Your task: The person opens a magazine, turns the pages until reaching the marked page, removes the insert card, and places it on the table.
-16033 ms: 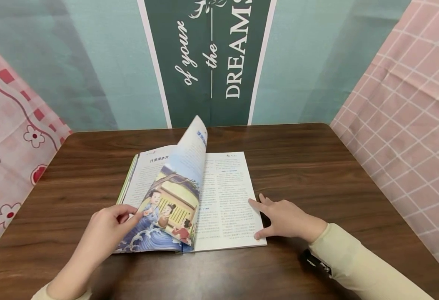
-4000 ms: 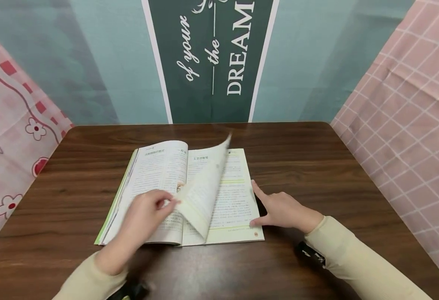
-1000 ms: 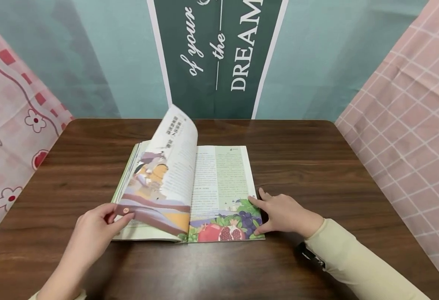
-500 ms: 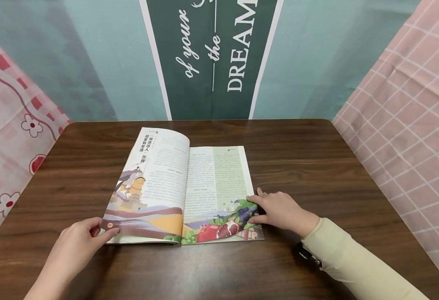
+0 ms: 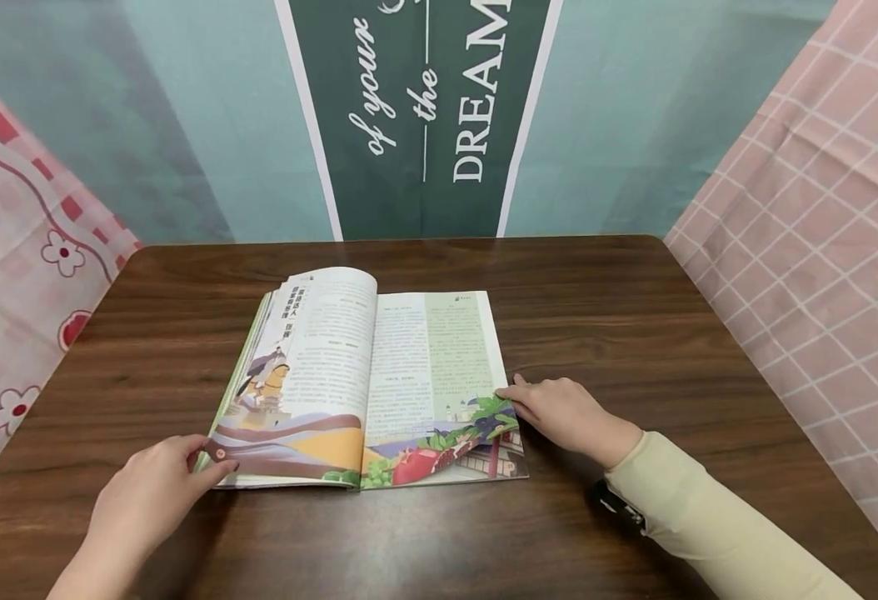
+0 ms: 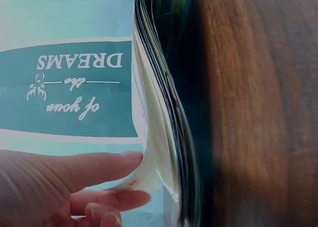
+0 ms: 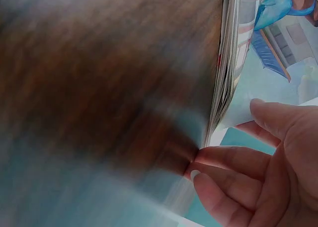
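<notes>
An open magazine [image 5: 401, 375] lies on the table, its thick stack of pages bulging at the left. My left hand [image 5: 147, 492] pinches the lower outer corner of the left page [image 5: 319, 367]; in the left wrist view the thumb [image 6: 109, 168] is on one side of that page and a finger on the other. My right hand [image 5: 570, 417] pinches the outer edge of the right page [image 5: 401, 350], whose lower corner is curled up, showing a different picture beneath. In the right wrist view, the thumb [image 7: 273, 118] lies against the page, with other fingers at the stack's edge.
The brown wooden table [image 5: 604, 308] ends at a teal cloth backdrop [image 5: 207, 125] with a dark lettered panel. Pink patterned cloths hang at the left [image 5: 4, 275] and right [image 5: 821, 250]. A black device [image 5: 619, 506] sits under the right wrist.
The left hand has brought the raised page down onto the left side. The right page's lower corner has been lifted by the right hand. Earlier frames show other pages being turned leftward.
</notes>
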`<state>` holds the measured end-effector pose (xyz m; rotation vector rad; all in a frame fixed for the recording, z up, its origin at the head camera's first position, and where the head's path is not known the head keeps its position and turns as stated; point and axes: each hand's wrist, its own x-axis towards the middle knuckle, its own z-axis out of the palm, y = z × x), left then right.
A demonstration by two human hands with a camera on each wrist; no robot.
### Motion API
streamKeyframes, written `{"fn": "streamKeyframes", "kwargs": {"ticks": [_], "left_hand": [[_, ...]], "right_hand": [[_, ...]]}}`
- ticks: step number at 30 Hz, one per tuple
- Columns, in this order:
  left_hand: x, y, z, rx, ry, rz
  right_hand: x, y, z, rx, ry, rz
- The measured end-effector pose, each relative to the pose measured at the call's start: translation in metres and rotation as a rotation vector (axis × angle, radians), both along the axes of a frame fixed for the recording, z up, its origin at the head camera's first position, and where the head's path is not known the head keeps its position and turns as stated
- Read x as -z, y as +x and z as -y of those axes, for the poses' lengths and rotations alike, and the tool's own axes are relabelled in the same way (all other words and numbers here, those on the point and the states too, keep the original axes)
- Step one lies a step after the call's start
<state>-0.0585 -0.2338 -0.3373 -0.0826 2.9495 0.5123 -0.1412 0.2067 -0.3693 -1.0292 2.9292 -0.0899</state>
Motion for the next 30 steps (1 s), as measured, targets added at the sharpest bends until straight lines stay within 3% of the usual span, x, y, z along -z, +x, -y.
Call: {"fn": "streamKeyframes", "kwargs": {"ticks": [9, 14, 17, 22, 30], "left_hand": [[-0.006, -0.004, -0.010, 0.023, -0.033, -0.092], [-0.013, -0.007, -0.031, 0.050, -0.001, -0.165], [-0.018, -0.013, -0.053, 0.101, 0.040, -0.217], [-0.022, -0.028, -0.103, 0.243, 0.107, -0.270], [-0.023, -0.048, -0.182, 0.462, 0.149, -0.234]], "right_hand": [[0.000, 0.002, 0.000, 0.003, 0.001, 0.015], [0.000, -0.001, 0.001, 0.016, 0.004, 0.016], [0.001, -0.001, 0.001, 0.023, -0.001, 0.024], [-0.001, -0.002, 0.000, 0.040, -0.007, 0.029], [-0.002, 0.001, 0.003, 0.058, -0.021, 0.038]]}}
